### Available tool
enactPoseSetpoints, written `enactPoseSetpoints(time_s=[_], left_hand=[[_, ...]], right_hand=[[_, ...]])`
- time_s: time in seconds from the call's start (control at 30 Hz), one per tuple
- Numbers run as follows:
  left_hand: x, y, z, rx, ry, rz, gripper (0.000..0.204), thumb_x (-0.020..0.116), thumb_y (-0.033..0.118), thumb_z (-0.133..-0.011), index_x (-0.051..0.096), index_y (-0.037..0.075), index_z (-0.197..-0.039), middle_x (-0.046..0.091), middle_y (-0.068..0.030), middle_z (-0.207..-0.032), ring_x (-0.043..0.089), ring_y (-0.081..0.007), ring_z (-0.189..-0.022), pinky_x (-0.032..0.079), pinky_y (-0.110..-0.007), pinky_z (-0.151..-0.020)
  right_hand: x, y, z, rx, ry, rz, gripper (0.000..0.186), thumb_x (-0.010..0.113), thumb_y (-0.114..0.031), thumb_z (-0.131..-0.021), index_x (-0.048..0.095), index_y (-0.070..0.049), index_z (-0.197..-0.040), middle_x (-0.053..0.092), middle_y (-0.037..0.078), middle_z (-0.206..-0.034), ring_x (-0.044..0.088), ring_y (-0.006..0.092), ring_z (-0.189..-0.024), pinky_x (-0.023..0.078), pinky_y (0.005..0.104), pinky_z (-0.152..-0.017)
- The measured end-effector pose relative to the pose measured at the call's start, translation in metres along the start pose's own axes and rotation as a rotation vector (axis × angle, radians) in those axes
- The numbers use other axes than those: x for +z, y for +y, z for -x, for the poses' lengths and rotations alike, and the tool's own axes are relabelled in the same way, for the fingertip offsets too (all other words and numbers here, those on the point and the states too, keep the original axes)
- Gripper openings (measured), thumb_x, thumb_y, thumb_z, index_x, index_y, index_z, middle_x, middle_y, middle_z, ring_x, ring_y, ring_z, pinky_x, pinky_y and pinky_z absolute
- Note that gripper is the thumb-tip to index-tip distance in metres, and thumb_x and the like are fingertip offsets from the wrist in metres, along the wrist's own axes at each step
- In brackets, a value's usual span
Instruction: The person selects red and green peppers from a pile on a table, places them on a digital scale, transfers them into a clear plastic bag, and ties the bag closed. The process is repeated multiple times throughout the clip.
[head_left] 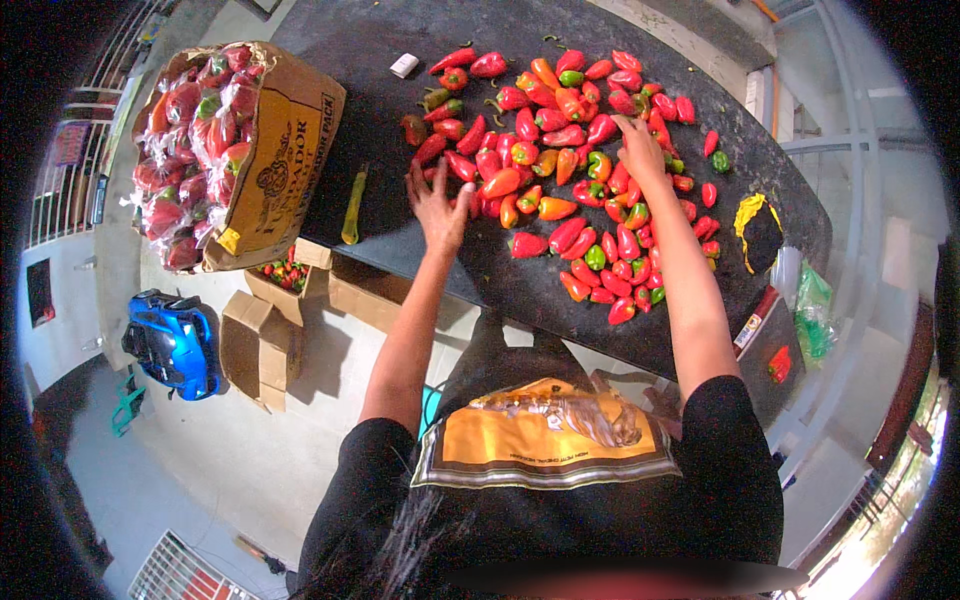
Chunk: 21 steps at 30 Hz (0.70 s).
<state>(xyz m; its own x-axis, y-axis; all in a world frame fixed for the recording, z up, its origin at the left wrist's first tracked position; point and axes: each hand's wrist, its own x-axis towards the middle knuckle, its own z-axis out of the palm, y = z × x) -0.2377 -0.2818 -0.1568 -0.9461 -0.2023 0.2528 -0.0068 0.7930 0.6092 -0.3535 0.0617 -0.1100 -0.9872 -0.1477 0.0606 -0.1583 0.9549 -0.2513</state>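
Observation:
A large spread of peppers (555,208), mostly red with some orange and green, lies on the dark tabletop (420,265). My left hand (440,212) is at the left edge of the pile, fingers spread, touching or just over the nearest peppers. Across the pile reaches my right arm; my right hand (641,153) is over its far right part, with fingers stretched towards a red pepper (602,129). No pepper shows lifted in either hand. Several red and dark green peppers (434,99) lie a little apart at the far left.
At the table's left stands a cardboard box (290,150) filled with bagged peppers (190,140). Beside it lies a slim yellow tool (354,205). A small white object (404,66) sits farther back. Below are an open carton (262,345) and a blue toy car (175,343).

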Motion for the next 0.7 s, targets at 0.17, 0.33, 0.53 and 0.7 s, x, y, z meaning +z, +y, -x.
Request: enactPoseSetpoints(time_s=[0.17,0.33,0.53,0.7], left_hand=[[0.010,0.040,-0.001,0.036,-0.075,0.071,0.058,0.064,0.042,-0.079,0.048,0.018,-0.130,0.033,-0.0103,-0.143,0.019,-0.0422,-0.132,0.018,-0.052,-0.109],[0.016,0.058,0.007,0.142,-0.145,-0.009,0.054,0.061,0.040,-0.081,0.050,0.019,-0.129,0.034,-0.0091,-0.143,0.021,-0.0414,-0.133,0.016,-0.056,-0.108],[0.004,0.028,-0.084,0.225,0.081,0.069,0.047,0.056,0.034,-0.087,0.049,0.012,-0.127,0.041,-0.0145,-0.135,0.039,-0.0363,-0.123,0.026,-0.049,-0.105],[0.028,0.007,-0.200,0.345,0.012,-0.186,0.062,0.063,0.042,-0.080,0.046,0.011,-0.131,0.038,-0.0143,-0.140,0.041,-0.0354,-0.122,0.031,-0.045,-0.103]], right_hand=[[-0.011,0.009,0.021,0.024,-0.074,0.069,0.046,0.059,0.001,-0.072,0.055,-0.009,-0.116,0.052,0.015,-0.116,0.060,0.0358,-0.092,0.051,0.0458,-0.079],[-0.014,0.019,0.040,0.022,-0.027,-0.046,0.029,0.061,-0.002,-0.073,0.061,-0.006,-0.101,0.053,0.015,-0.113,0.057,0.0347,-0.097,0.046,0.0424,-0.086],[-0.027,0.000,0.025,0.052,0.131,-0.364,0.020,0.063,-0.009,-0.077,0.063,-0.005,-0.097,0.063,0.013,-0.093,0.059,0.0316,-0.095,0.047,0.0374,-0.083],[-0.034,-0.059,-0.038,-0.145,0.196,-0.433,0.020,0.057,-0.012,-0.081,0.066,-0.011,-0.100,0.062,0.014,-0.086,0.061,0.0317,-0.087,0.048,0.0418,-0.077]])
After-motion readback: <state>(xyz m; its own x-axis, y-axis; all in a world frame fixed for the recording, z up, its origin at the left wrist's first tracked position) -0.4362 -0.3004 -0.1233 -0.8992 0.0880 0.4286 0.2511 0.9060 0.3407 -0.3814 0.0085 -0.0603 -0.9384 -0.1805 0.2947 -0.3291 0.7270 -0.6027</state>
